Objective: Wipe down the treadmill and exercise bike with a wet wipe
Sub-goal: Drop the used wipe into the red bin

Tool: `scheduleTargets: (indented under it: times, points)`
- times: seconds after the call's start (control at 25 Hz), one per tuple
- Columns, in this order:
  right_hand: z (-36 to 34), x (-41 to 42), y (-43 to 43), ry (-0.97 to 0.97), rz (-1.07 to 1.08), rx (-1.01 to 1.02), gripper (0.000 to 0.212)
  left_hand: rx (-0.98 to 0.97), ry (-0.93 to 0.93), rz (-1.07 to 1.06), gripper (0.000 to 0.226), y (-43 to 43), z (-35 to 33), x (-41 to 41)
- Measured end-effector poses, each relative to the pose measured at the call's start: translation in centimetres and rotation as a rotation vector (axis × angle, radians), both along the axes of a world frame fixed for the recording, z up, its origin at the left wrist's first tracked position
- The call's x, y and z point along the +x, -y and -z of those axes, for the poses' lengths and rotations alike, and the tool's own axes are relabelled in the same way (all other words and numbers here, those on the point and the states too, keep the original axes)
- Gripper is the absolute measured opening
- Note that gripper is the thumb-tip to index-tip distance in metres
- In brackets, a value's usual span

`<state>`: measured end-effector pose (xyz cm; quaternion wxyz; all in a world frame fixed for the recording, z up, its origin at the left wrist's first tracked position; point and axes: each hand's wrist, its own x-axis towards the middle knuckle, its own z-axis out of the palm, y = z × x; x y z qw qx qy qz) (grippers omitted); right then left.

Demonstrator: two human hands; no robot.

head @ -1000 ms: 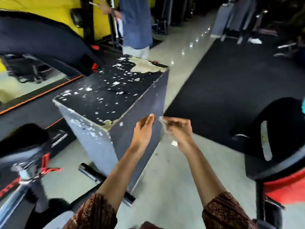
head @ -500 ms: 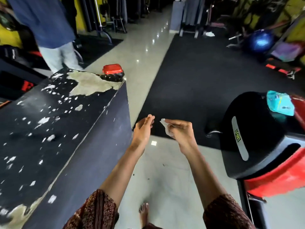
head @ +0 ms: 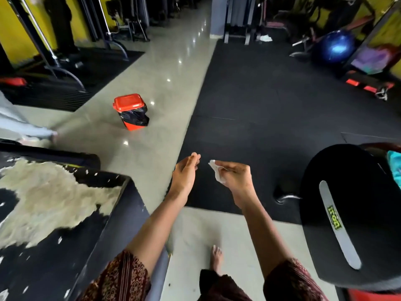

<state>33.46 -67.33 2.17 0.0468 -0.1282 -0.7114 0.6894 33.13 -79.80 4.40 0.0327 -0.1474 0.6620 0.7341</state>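
2 bare hands are held up in front of the person, nearer to the camera than the red bin (head: 129, 111) and to its right. The right hand (head: 235, 177) grips the wet wipe (head: 217, 173) with curled fingers and thumb. The wipe is crumpled into a small white strip. Its long axis is slanted: the upper end sticks out past the fingertips and points toward the left hand (head: 184, 174), and the lower end goes toward the palm. The left hand holds nothing, its fingers are relaxed and close together, and it is near the wipe but apart from it. Far right of the bin, a black rounded cover (head: 368, 213) carries a grey strip (head: 338, 227) with 1 yellow-green logo. The logo's letters are too blurred to read.
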Motion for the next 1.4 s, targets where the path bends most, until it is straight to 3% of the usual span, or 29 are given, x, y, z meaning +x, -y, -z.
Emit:
scheduleTargets:
  times: [0.24, 0.4, 0.76, 1.16, 1.4]
  points:
    - [-0.1, -18.4, -1.1, 0.043, -0.104, -0.047, 0.026, -0.029, 0.044, -0.103, 0.036, -0.4, 0.6, -17.4]
    - [-1.5, -31.0, -0.5, 0.042, -0.180, -0.061, 0.024, -0.019, -0.033, -0.214, 0.035, 0.1, -1.3, -28.1]
    - [0.9, -54.2, 6.0, 0.141, -0.327, -0.215, 0.033, 0.005, 0.018, -0.351, 0.034, 6.3, 2.6, -50.2]
    - [-0.6, -82.3, 17.2, 0.132, -0.380, -0.147, 0.032, -0.001, -0.010, -0.400, 0.019, 16.6, 0.3, -77.9]
    - [2.5, -97.5, 21.3, 0.230, -0.385, -0.139, 0.037, 0.014, 0.035, -0.489, 0.029, 22.1, 3.7, -91.6]
